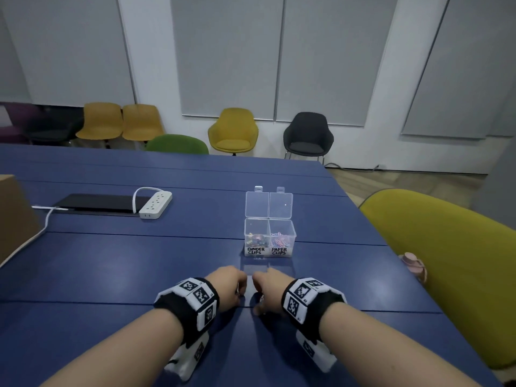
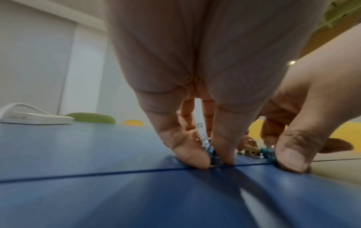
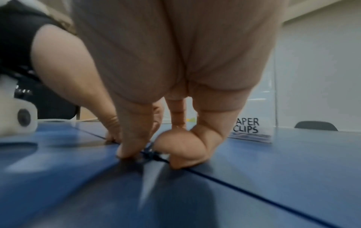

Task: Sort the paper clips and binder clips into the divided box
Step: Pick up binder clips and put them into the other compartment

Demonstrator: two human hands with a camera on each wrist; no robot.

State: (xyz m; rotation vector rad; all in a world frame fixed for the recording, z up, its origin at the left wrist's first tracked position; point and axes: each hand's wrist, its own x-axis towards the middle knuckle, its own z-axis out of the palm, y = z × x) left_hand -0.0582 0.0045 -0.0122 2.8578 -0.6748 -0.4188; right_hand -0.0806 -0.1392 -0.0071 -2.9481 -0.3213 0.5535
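Observation:
A clear divided box [image 1: 290, 236] stands open on the blue table [image 1: 111, 269], both lids tipped back. Its left cell, labelled BINDER CLIPS, holds coloured binder clips [image 1: 255, 239]; the right cell, labelled PAPER CLIPS [image 3: 247, 127], holds pink and blue paper clips [image 1: 280, 238]. Both hands are down on the table just in front of the box. My left hand [image 1: 238, 292] pinches a small blue binder clip [image 2: 212, 153] between thumb and finger against the table seam. My right hand [image 1: 258, 300] pinches a teal-blue binder clip [image 2: 268, 153] the same way. A gold-coloured clip [image 2: 251, 150] lies between the hands.
A white power strip [image 1: 155, 204] with its cable sits by a black panel [image 1: 95, 203] at the far left. A cardboard box [image 1: 14, 216] stands at the left edge. On the right, a yellow-green chair [image 1: 452, 263] and a pink bottle [image 1: 413, 265] crowd the table's edge.

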